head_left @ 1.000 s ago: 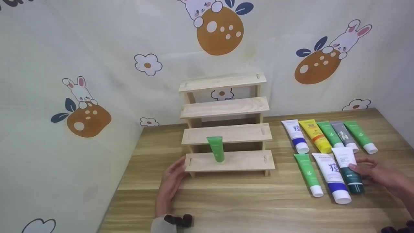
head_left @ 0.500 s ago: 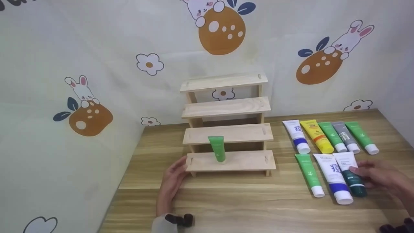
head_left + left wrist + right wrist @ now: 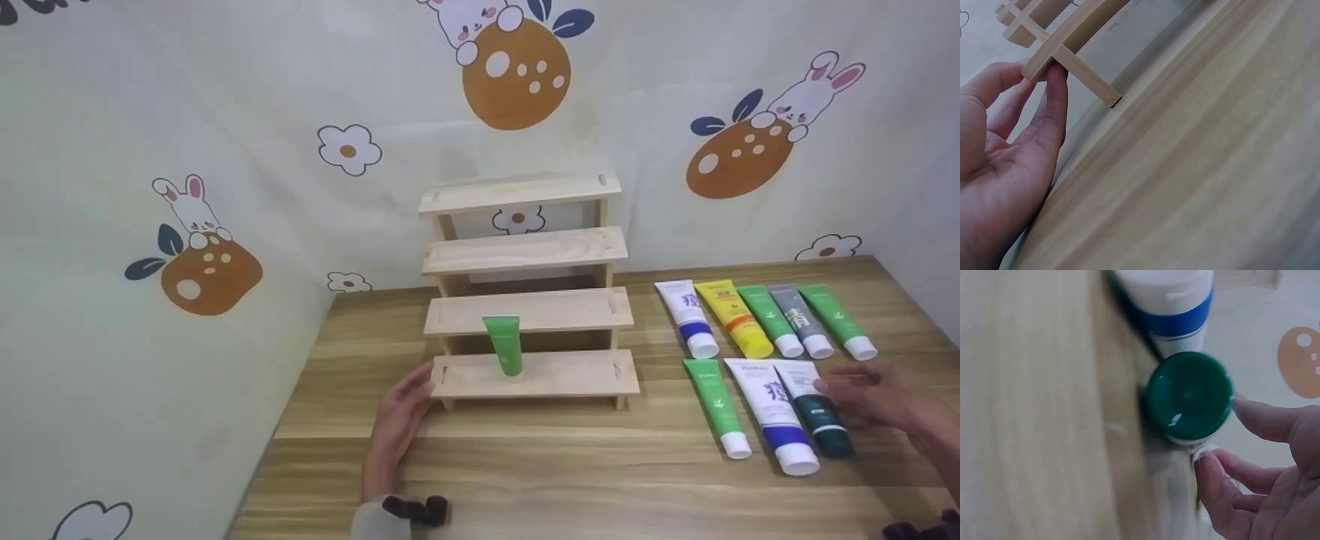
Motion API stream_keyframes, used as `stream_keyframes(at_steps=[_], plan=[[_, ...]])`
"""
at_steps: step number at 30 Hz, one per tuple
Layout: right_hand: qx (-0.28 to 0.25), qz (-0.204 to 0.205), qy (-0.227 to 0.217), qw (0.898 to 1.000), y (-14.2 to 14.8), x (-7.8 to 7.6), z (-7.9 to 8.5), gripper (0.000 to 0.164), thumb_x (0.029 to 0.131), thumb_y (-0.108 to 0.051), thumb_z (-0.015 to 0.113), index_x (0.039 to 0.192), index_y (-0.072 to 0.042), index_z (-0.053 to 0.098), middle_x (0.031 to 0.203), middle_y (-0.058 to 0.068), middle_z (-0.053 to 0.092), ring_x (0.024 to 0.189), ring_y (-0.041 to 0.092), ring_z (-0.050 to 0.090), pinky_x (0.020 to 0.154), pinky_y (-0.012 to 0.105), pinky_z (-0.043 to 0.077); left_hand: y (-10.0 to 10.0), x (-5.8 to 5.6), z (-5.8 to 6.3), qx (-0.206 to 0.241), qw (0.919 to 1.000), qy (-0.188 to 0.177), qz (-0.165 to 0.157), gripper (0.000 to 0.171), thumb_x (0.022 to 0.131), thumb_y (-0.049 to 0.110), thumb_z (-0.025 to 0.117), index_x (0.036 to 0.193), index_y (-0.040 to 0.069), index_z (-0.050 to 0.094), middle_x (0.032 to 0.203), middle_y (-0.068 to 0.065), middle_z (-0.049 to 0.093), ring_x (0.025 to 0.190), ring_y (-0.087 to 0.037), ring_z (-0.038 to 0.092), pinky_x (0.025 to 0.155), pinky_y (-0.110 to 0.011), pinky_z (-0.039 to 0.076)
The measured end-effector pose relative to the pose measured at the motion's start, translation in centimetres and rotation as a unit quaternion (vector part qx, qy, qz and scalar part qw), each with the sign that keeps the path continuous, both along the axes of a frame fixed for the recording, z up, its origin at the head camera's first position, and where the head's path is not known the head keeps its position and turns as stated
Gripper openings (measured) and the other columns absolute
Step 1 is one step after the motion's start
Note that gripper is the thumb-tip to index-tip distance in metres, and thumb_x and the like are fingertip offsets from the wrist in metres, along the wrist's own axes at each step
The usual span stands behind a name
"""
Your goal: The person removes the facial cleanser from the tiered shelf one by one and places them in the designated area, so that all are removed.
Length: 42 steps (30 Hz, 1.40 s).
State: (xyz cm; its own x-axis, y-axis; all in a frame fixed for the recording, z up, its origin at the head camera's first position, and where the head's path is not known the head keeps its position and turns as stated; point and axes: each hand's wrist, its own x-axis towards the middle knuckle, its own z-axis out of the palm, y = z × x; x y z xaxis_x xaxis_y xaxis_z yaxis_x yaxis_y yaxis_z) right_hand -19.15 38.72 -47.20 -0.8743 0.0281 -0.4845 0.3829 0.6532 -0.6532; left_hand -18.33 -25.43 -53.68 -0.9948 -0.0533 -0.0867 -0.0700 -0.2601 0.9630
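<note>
My left hand (image 3: 401, 412) pinches the left end of the lowest board of a four-step wooden display shelf (image 3: 577, 375); the left wrist view shows the thumb above and fingers below that board (image 3: 1044, 66). On this lowest step a small green tube (image 3: 508, 349) stands upright on its cap. At the right, a white and dark-green squeeze tube (image 3: 821, 412) lies on the table beside a white and blue tube (image 3: 772, 409). My right hand (image 3: 881, 390) is at its right side, thumb tip by its edge, fingers loosely spread. In the right wrist view its green cap (image 3: 1189, 396) faces the camera.
Left of the white and blue tube lies another green tube (image 3: 716, 405). Behind is a row of tubes: white and blue (image 3: 686, 315), yellow (image 3: 735, 319), green (image 3: 771, 319), grey (image 3: 801, 319) and green (image 3: 836, 319). A printed cloth backdrop (image 3: 360, 217) stands behind the table.
The white and dark-green tube has come down beside the white and blue one, and my right hand's fingers have loosened from it. My left hand has stayed at the shelf.
</note>
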Motion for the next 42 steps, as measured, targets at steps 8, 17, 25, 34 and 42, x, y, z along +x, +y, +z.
stream_keyframes(at_steps=[8, 17, 25, 34, 42], plan=[[0.002, 0.003, 0.089, 0.996, -3.9, 1.0, 2.6, 0.090, 0.094, -0.055, 0.062, 0.148, 0.011, 0.033, 0.143, 0.041, 0.041, 0.108, 0.031, 0.063, 0.079, 0.035, 0.063, 0.1, -0.1, 0.1, -0.004, 1.0000, -0.007, -0.002, 0.051, 0.096, 0.005, 0.062, 0.143, -0.007, 0.047, 0.152, -0.021, 0.047, 0.123, -0.014, 0.060, 0.105, -0.028, 0.053], [-0.049, 0.036, 0.136, 0.989, -10.1, 1.5, 4.5, 0.077, 0.093, -0.049, 0.067, 0.145, 0.003, 0.044, 0.141, 0.030, 0.053, 0.099, 0.013, 0.068, 0.077, 0.027, 0.060, 0.1, -0.1, 0.0, 0.002, 1.0000, -0.007, -0.003, 0.049, 0.096, 0.004, 0.061, 0.142, -0.006, 0.049, 0.148, -0.017, 0.053, 0.120, -0.011, 0.061, 0.103, -0.027, 0.053], [-0.130, 0.039, 0.167, 0.977, -15.8, 1.6, 5.4, 0.067, 0.093, -0.045, 0.068, 0.143, -0.003, 0.049, 0.141, 0.021, 0.057, 0.100, 0.000, 0.065, 0.083, 0.023, 0.060, 0.1, -0.1, 0.0, -0.003, 1.0000, -0.008, 0.001, 0.049, 0.096, 0.005, 0.062, 0.143, -0.007, 0.048, 0.148, -0.016, 0.052, 0.122, -0.012, 0.060, 0.105, -0.027, 0.053], [-0.180, 0.058, 0.196, 0.962, -21.1, 1.5, 6.4, 0.059, 0.091, -0.039, 0.072, 0.139, -0.008, 0.054, 0.137, 0.016, 0.060, 0.116, 0.020, 0.063, 0.089, 0.027, 0.059, -0.1, 0.2, -0.2, 0.003, 0.9999, -0.012, 0.002, 0.050, 0.097, 0.004, 0.060, 0.144, -0.008, 0.045, 0.148, -0.017, 0.051, 0.123, -0.013, 0.059, 0.106, -0.028, 0.052], [-0.242, 0.081, 0.249, 0.934, -25.6, 0.4, 5.2, 0.048, 0.088, -0.022, 0.077, 0.130, -0.005, 0.061, 0.133, 0.020, 0.062, 0.121, 0.034, 0.061, 0.087, 0.019, 0.056, 0.0, 0.1, -0.2, 0.006, 0.9999, 0.006, -0.007, 0.049, 0.096, 0.003, 0.063, 0.141, -0.008, 0.049, 0.140, -0.012, 0.057, 0.119, -0.012, 0.061, 0.104, -0.027, 0.053]])
